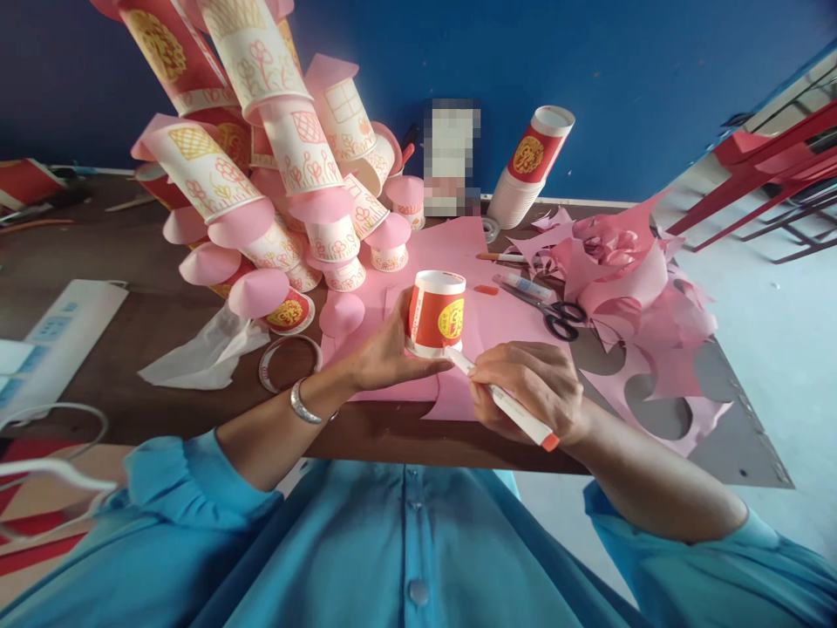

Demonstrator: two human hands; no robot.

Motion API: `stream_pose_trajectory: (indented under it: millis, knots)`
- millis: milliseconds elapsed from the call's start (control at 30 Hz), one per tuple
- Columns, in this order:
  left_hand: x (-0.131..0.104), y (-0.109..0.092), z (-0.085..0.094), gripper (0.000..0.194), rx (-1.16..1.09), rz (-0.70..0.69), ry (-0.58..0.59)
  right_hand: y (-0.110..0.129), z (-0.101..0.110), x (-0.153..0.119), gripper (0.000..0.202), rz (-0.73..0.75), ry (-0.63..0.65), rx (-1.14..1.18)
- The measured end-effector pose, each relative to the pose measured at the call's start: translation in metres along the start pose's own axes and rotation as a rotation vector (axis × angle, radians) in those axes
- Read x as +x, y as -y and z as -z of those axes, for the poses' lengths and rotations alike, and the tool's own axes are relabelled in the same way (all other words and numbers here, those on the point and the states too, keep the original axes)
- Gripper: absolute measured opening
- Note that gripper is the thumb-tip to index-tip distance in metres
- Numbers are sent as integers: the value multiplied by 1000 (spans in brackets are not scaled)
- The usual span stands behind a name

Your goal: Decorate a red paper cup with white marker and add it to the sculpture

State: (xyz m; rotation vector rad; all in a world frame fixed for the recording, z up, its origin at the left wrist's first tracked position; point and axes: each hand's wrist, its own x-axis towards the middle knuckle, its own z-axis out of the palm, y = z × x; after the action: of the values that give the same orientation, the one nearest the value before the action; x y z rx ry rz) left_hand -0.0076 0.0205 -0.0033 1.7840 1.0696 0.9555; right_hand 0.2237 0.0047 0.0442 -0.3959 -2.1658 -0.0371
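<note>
A person in a blue shirt holds a red-and-white paper cup in the left hand, the fingers curved around its side and lower edge, gripping it just above the near edge of a brown worktop. The cup's red band carries a round yellow emblem, ornate like a decorative character, which cannot be read for certain; a narrow pale strip of marks beside it is too small to make out. White shows above and below the band, and the cup leans slightly. The right hand has its fingers pinched closely around a white marker with an orange rear end; fine print along its barrel is illegible. The marker's tip is at the cup's lower white edge, close to the left fingers. Under and beyond the fingers lie pink paper sheets, with a loose orange cap just past the cup. Ahead of the right fingers are black-handled scissors beside a glue stick, its label unreadable, and further right a heap of pink offcuts. Farther beyond the right fingers, a stack of cups shows the same yellow emblem. Beyond the left fingers rises a tower of cups with pink cone roofs, many bearing drawn flowers and lattice windows.
</note>
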Motion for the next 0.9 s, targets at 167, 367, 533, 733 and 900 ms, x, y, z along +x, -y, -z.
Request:
stream_pose_trajectory:
  millis: [167, 367, 533, 733, 900]
  knots:
    - [1, -3, -1, 89, -23, 5, 11, 0, 1, 0, 19, 4, 16, 8]
    - [2, -3, -1, 90, -8, 9, 24, 0, 0, 0, 19, 3, 7, 0]
    - [2, -3, -1, 85, -2, -6, 32, -1, 1, -1, 21, -15, 15, 17]
    - [1, -1, -3, 85, -4, -5, 12, -1, 1, -1, 20, -27, -20, 12]
    - [1, 2, -2, 87, -6, -8, 10, -1, 1, 0, 20, -29, -30, 6]
